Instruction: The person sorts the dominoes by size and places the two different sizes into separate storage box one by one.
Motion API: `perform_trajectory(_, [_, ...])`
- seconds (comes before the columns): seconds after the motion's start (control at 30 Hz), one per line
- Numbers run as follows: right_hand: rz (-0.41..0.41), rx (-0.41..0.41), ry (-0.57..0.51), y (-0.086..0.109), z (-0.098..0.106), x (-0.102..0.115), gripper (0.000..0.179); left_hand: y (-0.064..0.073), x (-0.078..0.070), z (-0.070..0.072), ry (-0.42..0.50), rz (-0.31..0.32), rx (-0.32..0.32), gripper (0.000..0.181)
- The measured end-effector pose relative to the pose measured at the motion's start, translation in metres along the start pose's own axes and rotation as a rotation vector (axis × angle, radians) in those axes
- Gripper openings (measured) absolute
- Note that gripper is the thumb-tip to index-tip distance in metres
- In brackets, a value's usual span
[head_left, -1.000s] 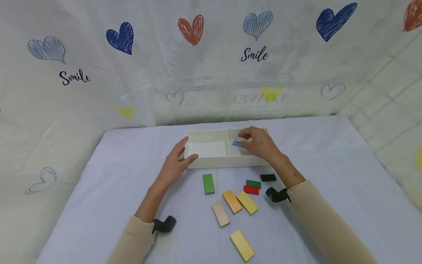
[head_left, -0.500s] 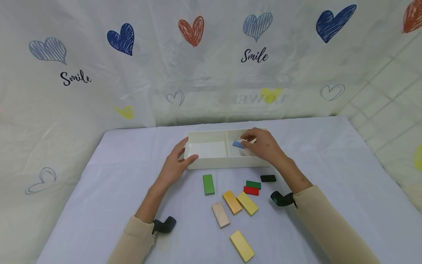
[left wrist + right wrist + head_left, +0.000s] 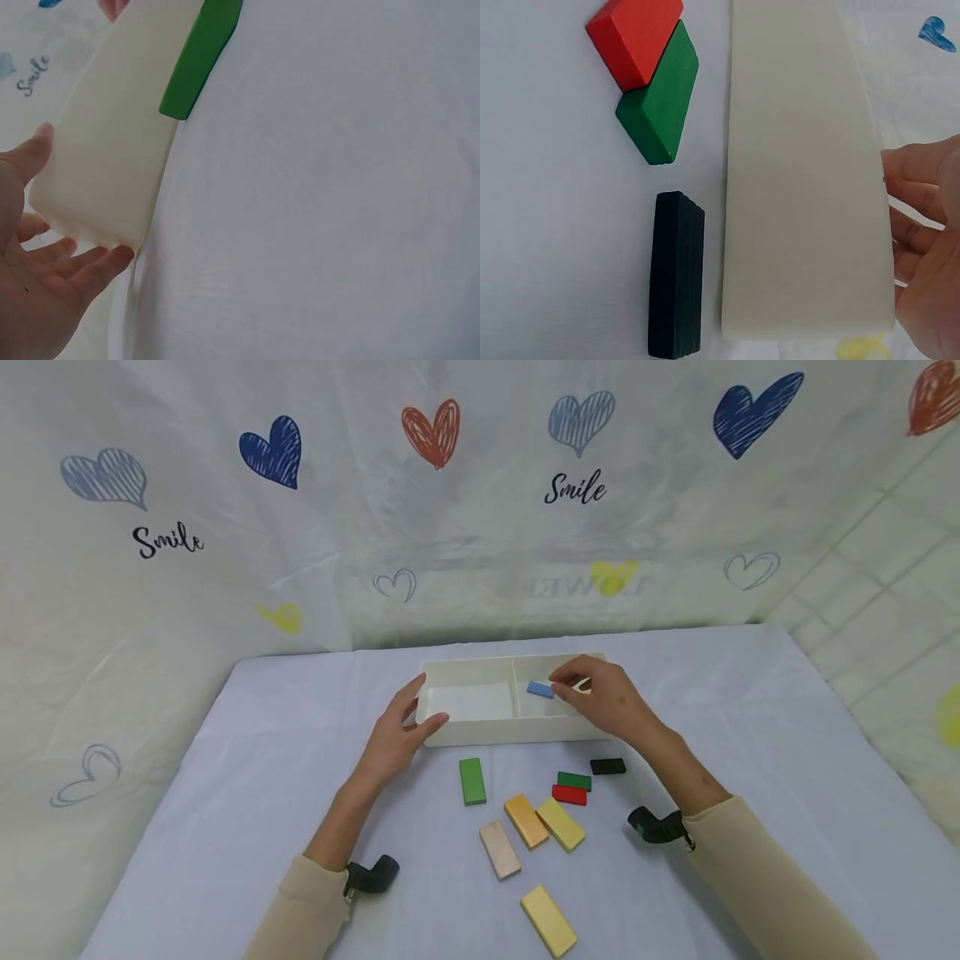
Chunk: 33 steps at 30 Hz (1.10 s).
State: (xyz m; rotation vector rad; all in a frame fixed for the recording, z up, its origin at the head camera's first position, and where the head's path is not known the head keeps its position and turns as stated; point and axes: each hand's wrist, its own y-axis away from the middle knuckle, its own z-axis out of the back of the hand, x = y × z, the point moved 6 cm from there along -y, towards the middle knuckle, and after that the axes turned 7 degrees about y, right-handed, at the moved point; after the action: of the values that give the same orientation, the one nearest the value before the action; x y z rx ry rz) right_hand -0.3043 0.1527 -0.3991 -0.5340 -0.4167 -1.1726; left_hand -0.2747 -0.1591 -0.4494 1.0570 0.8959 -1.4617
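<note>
A white two-compartment tray (image 3: 480, 732) stands toward the back of the table. My left hand (image 3: 393, 739) holds its left end, thumb over the front rim and fingers against the end wall; the left wrist view shows those fingers (image 3: 97, 271) touching the end. A small blue block (image 3: 540, 690) lies in the right compartment. Over that compartment is my right hand (image 3: 606, 693), its thumb and forefinger apart and bent, thumb tip close beside the block. In the right wrist view the tray's wall hides the right fingertips.
Before the tray lie a green block (image 3: 472, 781), a black block (image 3: 607, 767), a dark green block (image 3: 574, 781) against a red block (image 3: 569, 795), an orange block (image 3: 527, 821), yellow blocks (image 3: 561, 825) and a plain wooden block (image 3: 499, 850). A printed curtain (image 3: 480, 527) hangs behind.
My right hand has let go of the blue block and drawn slightly right, with the wrist and sleeve shifting right too. The block stays in the right compartment. My left hand keeps its place.
</note>
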Motion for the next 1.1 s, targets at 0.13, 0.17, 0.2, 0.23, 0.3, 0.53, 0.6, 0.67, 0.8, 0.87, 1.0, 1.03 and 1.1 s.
perform_trajectory(0.13, [0.023,-0.02,0.005,0.006,0.001,0.003,0.021,0.001,0.001,0.0,0.0,0.003,0.0,0.086])
perform_trajectory(0.17, [0.031,-0.028,0.004,0.008,0.002,0.003,0.02,0.001,0.001,0.0,0.0,0.003,-0.001,0.086])
perform_trajectory(0.2, [0.038,-0.039,0.006,0.01,0.003,0.004,0.02,0.001,0.001,0.0,0.0,0.003,-0.001,0.086])
perform_trajectory(0.23, [0.043,-0.048,0.007,0.012,0.004,0.005,0.019,0.001,0.001,0.0,-0.001,0.003,-0.001,0.086])
perform_trajectory(0.3, [0.053,-0.07,0.012,0.015,0.007,0.006,0.019,0.001,0.002,0.0,-0.006,0.003,-0.001,0.086])
perform_trajectory(0.53, [0.069,-0.092,0.021,0.023,0.013,0.009,0.018,0.001,0.002,0.0,-0.014,-0.009,-0.007,0.086])
perform_trajectory(0.6, [0.076,-0.095,0.029,0.025,0.014,0.009,0.017,0.001,0.002,0.0,-0.012,-0.012,-0.007,0.086])
perform_trajectory(0.67, [0.083,-0.104,0.033,0.027,0.016,0.009,0.017,0.0,0.002,0.0,-0.006,-0.014,-0.005,0.087])
perform_trajectory(0.8, [0.09,-0.122,0.035,0.031,0.018,0.008,0.015,0.0,0.002,0.0,-0.001,-0.018,-0.003,0.087])
perform_trajectory(0.87, [0.093,-0.126,0.032,0.032,0.018,0.007,0.015,0.0,0.002,0.0,0.005,-0.021,-0.004,0.086])
perform_trajectory(1.0, [0.094,-0.127,0.038,0.033,0.018,0.007,0.015,0.0,0.001,0.0,0.02,-0.025,-0.002,0.086])
perform_trajectory(1.03, [0.095,-0.128,0.04,0.034,0.018,0.007,0.015,0.0,0.001,0.0,0.022,-0.026,-0.001,0.086])
perform_trajectory(1.1, [0.092,-0.129,0.044,0.035,0.019,0.007,0.015,0.0,0.002,0.0,0.022,-0.025,0.0,0.086])
